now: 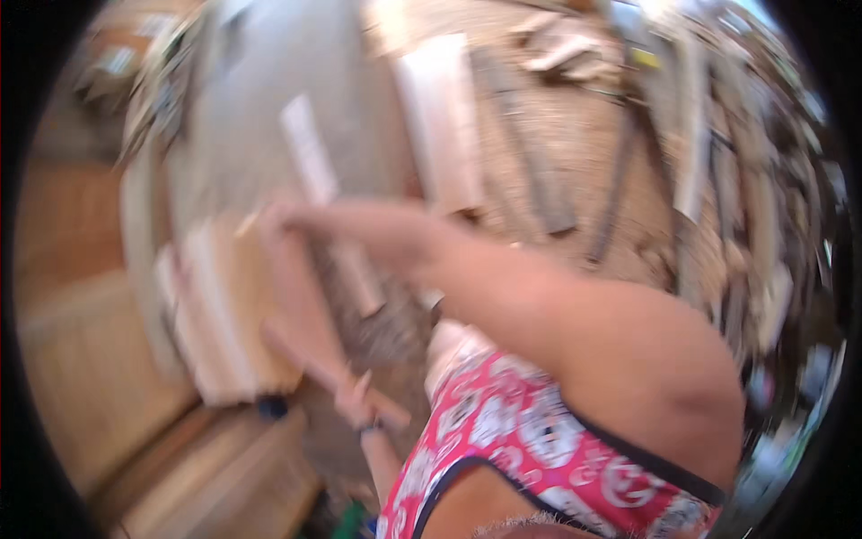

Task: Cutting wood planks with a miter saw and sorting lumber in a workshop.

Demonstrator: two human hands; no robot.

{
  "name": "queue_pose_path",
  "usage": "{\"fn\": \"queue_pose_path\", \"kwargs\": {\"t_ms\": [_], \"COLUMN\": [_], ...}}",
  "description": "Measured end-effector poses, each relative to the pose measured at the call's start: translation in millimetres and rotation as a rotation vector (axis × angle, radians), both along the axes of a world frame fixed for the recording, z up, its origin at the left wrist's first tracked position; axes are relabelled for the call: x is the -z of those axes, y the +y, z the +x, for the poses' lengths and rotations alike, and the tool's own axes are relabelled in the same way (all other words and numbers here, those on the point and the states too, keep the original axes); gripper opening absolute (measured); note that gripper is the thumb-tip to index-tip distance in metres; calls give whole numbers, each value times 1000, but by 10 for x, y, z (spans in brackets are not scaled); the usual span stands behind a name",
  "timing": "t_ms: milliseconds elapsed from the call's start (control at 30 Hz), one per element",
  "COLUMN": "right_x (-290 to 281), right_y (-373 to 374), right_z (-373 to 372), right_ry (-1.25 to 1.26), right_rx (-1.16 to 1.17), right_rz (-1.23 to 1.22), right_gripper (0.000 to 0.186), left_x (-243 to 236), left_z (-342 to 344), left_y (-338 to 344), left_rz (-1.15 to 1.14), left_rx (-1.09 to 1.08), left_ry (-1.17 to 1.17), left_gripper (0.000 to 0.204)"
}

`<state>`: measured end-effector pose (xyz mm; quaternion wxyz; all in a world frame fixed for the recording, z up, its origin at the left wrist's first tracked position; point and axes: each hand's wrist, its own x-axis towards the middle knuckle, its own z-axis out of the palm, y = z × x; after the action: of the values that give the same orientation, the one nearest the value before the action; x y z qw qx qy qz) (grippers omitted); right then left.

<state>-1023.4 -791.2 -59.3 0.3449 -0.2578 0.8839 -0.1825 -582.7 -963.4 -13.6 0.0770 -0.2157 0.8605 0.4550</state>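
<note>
Long grey surface (265, 63), bearing a pale strip at its middle. Pale board stack (229, 314), squared together, seemingly for easy handling. Narrow plank (310, 301), slanting just beside the stack's right edge, between the hands, probably so placed for support at both ends. Right hand (283, 217), at the plank's far end, arm stretched across the body, wrist bent downward. Left hand (355, 404), near the lower end, forearm low. Finger closure: cannot tell for either, blurred.

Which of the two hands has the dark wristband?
The left hand, the lower one in the picture: a dark band circles its wrist. The right hand, higher up and blurred, shows none.
</note>
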Motion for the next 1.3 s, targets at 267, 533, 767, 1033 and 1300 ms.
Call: {"fn": "queue_pose_path", "kwargs": {"t_ms": [267, 533, 767, 1033, 1300], "right_x": [-784, -230, -643, -378, -688], "right_y": [1445, 5085, 6662, 5879, 5292], "right_z": [2025, 4453, 5475, 6315, 6915], "right_ry": [257, 460, 842, 271, 237], "right_rx": [758, 1343, 1990, 2080, 2283], "right_rz": [-859, -182, -158, -46, 43], "right_gripper": [55, 39, 32, 31, 22], "left_x": [-509, -799, -579, -873, -482], "left_z": [464, -510, -1596, -1691, -1986], "left_y": [-263, 1832, 2601, 3569, 4090], "left_rz": [-496, -289, -106, -81, -305], "left_rx": [84, 519, 723, 1001, 1427], "left_ry": [-94, -173, -55, -294, -154], "left_gripper": [57, 33, 39, 30, 43]}}
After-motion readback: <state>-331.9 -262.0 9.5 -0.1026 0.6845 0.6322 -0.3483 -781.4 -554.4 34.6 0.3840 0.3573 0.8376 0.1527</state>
